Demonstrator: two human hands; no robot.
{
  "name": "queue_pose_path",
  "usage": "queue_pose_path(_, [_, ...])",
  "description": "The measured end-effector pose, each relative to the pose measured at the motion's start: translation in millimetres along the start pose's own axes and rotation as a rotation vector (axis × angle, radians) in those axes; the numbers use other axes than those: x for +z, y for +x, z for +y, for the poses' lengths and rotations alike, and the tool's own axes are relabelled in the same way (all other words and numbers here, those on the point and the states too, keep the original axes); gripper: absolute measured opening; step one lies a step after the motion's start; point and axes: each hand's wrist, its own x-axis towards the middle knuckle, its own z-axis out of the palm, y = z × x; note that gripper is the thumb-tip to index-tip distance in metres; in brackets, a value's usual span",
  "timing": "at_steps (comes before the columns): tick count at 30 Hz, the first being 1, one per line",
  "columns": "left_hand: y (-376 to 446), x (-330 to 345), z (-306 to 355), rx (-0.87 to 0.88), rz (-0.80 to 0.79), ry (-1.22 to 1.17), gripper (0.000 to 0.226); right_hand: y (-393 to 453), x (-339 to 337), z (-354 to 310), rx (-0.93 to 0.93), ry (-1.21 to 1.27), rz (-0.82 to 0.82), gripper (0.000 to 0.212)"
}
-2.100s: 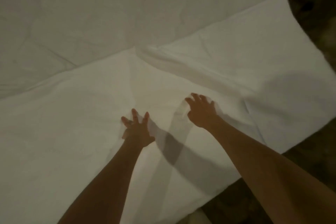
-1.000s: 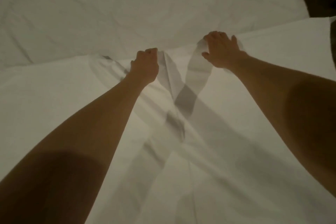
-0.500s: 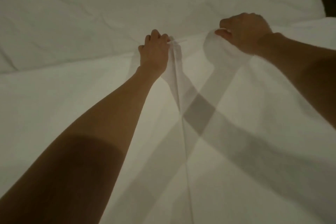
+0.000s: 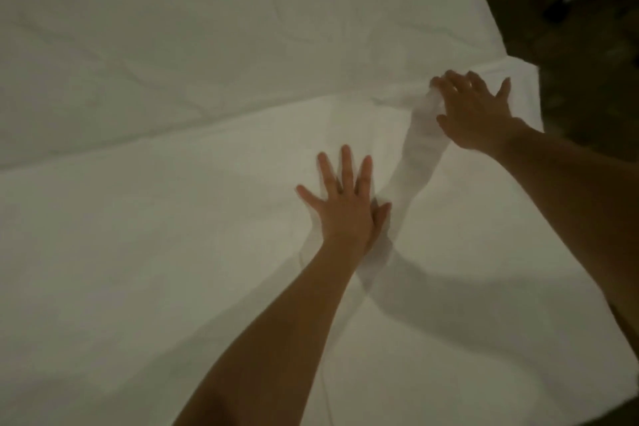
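You'd let go of the bunched fold by then: left hand (image 4: pixel 340 204) and right hand (image 4: pixel 477 111) lay flat, fingers spread, on the wide white fabric sheet (image 4: pixel 138 252), so smoothing had probably started.

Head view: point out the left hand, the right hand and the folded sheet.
left hand (image 4: pixel 342 207), head view, back of the hand.
right hand (image 4: pixel 475 112), head view, back of the hand.
folded sheet (image 4: pixel 155 252), head view, bare upper layer left of the hands.
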Motion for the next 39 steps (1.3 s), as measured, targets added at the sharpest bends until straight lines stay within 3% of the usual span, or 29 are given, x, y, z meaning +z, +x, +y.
queue_pose_path(8, [16, -1, 96, 0.036, -0.015, -0.089, 0.076, 11, 13, 32, -0.081, 0.007, -0.091, 0.059])
queue_pose_path(13, [58, -20, 159, -0.271, -0.028, -0.338, 0.079, 44, 0, 78, -0.258, 0.047, -0.047, 0.071])
queue_pose_path(17, [81, -27, 204, -0.533, -0.033, -0.452, 0.086, 57, -4, 100, -0.289, 0.039, 0.014, 0.058])
queue_pose_path(20, [94, -30, 222, -0.620, -0.045, -0.490, 0.088, 57, -2, 114, -0.337, -0.041, -0.013, 0.046])
queue_pose_path(28, [93, -25, 239, -0.647, -0.012, -0.333, 0.087, 75, -22, 107, -0.419, -0.169, -0.252, 0.045])
queue_pose_path(39, [102, -22, 233, -0.665, -0.040, -0.420, 0.084, 97, -20, 103, -0.481, -0.176, -0.437, 0.053])
